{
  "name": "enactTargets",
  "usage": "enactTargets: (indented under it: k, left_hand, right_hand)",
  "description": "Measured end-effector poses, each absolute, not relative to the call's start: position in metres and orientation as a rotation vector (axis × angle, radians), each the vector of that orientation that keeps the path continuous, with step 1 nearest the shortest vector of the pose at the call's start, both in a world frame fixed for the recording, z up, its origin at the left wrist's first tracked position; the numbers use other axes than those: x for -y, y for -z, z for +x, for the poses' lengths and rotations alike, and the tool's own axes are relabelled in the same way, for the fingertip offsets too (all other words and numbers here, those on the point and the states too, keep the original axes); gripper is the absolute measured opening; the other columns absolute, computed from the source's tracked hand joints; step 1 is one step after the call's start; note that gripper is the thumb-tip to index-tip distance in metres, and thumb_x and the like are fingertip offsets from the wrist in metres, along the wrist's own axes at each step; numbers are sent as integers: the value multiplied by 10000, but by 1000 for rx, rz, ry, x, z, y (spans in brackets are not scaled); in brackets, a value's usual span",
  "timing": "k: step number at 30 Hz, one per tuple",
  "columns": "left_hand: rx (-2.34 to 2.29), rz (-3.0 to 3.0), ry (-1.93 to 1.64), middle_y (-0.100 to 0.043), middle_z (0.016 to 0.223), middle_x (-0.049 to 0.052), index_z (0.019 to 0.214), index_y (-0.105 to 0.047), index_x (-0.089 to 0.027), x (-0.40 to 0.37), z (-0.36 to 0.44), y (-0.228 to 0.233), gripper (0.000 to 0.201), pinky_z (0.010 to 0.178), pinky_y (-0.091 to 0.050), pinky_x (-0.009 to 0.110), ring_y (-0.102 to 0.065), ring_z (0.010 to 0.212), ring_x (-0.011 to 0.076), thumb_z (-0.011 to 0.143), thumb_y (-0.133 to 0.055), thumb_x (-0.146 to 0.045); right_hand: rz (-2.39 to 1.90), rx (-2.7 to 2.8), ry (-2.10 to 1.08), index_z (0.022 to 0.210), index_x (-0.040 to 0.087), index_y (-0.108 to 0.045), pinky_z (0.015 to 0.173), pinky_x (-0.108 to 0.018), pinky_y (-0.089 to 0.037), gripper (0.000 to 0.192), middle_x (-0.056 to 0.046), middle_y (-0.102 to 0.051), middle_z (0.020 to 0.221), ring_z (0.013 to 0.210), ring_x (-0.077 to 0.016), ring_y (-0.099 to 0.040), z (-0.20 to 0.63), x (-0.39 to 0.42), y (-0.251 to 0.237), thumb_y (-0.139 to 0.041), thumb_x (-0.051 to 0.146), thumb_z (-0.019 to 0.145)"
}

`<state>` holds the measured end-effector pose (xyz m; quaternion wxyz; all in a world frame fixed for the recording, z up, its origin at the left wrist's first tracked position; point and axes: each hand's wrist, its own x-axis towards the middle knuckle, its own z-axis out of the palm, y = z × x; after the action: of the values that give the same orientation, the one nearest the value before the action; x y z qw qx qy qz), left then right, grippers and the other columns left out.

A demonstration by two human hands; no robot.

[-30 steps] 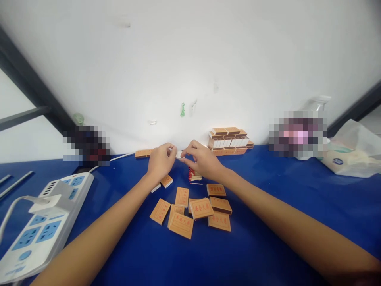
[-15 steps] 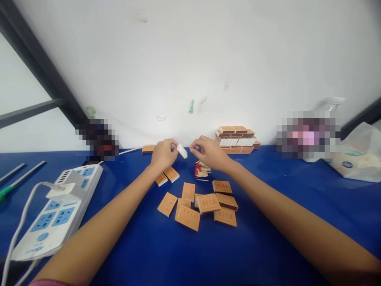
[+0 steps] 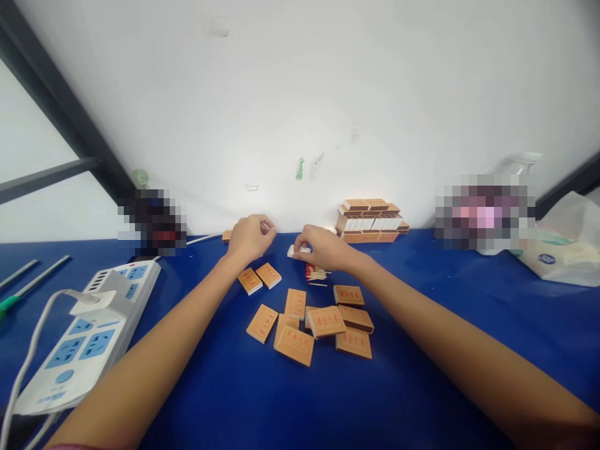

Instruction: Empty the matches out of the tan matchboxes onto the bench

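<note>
My right hand [image 3: 321, 245] has its thumb and fingers closed on a small white matchbox tray [image 3: 291, 252] low over the blue table. Just in front of that hand lies a pile of red-tipped matches [image 3: 315, 273], partly covered by it. To the left, my left hand [image 3: 253, 237] is loosely curled, its thumb and fingertips apart with nothing visible between them. Behind it, one orange matchbox [image 3: 227, 236] is mostly hidden. Two more matchboxes, one of them this box [image 3: 269, 275], lie below my left hand.
Several orange matchboxes [image 3: 295, 345] lie scattered and overlapping nearer to me. A stack of matchboxes [image 3: 370, 222] stands against the wall at right. A white power strip [image 3: 89, 350] with a plugged-in cable lies at left, and a tissue pack [image 3: 562, 256] at far right.
The white tray has gone from my left hand to my right hand and is lower. My left hand has drawn slightly left, and my right hand has come down toward the matches.
</note>
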<state>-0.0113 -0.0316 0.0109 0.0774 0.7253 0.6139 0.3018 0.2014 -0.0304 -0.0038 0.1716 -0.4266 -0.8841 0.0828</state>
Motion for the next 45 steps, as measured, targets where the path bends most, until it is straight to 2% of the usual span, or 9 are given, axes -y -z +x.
enactTargets:
  k: [4, 9, 15, 20, 22, 24, 30, 38, 45]
  left_hand:
    - [-1961, 2332, -777, -771, 888, 77, 976, -770, -210, 24, -26, -11, 191, 838, -519, 398, -674, 920, 294, 850, -628, -235]
    - [-2026, 2627, -479, -723, 1089, 168, 1046, -795, -185, 21, -35, -7, 290, 930, -487, 468, -560, 1137, 372, 882, -556, -176]
    - [-1997, 2632, -300, -742, 1060, 153, 1021, -796, -191, 18, -41, -11, 286, 944, -477, 469, -573, 1126, 372, 926, -598, -375]
    - [-1920, 2632, -245, -764, 1030, 109, 1033, -784, -193, 18, -42, -21, 297, 871, -497, 397, -635, 1061, 316, 909, -631, -417]
    - [-1977, 2596, -193, -763, 1005, 113, 992, -775, -192, 22, -39, -26, 294, 805, -499, 377, -666, 1006, 305, 902, -636, -435]
    - [-2064, 2551, -109, -761, 992, 123, 935, -759, -190, 27, -35, -31, 308, 756, -492, 370, -687, 962, 310, 894, -637, -469]
    - [-2145, 2435, 102, -749, 1011, 160, 937, -721, -190, 42, -22, -39, 430, 744, -483, 379, -702, 946, 341, 886, -600, -600]
    - [-2011, 2421, 104, -728, 1077, 170, 1068, -670, -192, 44, -19, -36, 330, 727, -474, 394, -692, 955, 357, 777, -663, -348]
    - [-1901, 2498, -46, -729, 1092, 151, 1195, -612, -198, 40, -20, -23, 419, 751, -470, 405, -692, 968, 355, 827, -660, -393]
  right_hand:
    - [-1195, 2551, -282, 891, 178, -760, 742, -286, -417, 72, -75, -667, 935, 854, -192, -619, 198, 22, 7, -694, 202, 908]
    - [-1443, 2441, 17, 988, 193, -748, 759, -322, -395, 170, -112, -648, 1054, 892, -226, -627, 207, 16, 0, -596, 269, 1003]
    - [-1615, 2442, 175, 1041, 169, -750, 888, -405, -387, 245, -155, -642, 1111, 966, -278, -651, 218, 6, 9, -518, 247, 1034]
    - [-1629, 2424, 211, 1147, 147, -720, 929, -421, -377, 253, -161, -633, 1166, 1012, -292, -649, 219, 9, 14, -511, 235, 1034]
    - [-1551, 2462, 132, 1179, 184, -712, 900, -372, -386, 239, -128, -637, 1163, 997, -255, -648, 218, 11, 13, -538, 236, 1024]
    - [-1450, 2523, -27, 1108, 209, -730, 832, -311, -388, 184, -94, -648, 1125, 967, -216, -641, 217, 11, 11, -582, 236, 1001]
    - [-1452, 2596, -300, 940, 155, -742, 715, -257, -383, 98, -99, -710, 1035, 881, -177, -631, 222, 7, 4, -651, 192, 938]
    - [-1528, 2665, -583, 859, 160, -762, 611, -261, -390, 121, -58, -748, 793, 702, -168, -638, 228, 14, -10, -670, 230, 896]
    - [-1478, 2678, -633, 806, 169, -741, 615, -273, -395, 126, -50, -725, 770, 689, -171, -615, 237, 11, -12, -718, 281, 858]
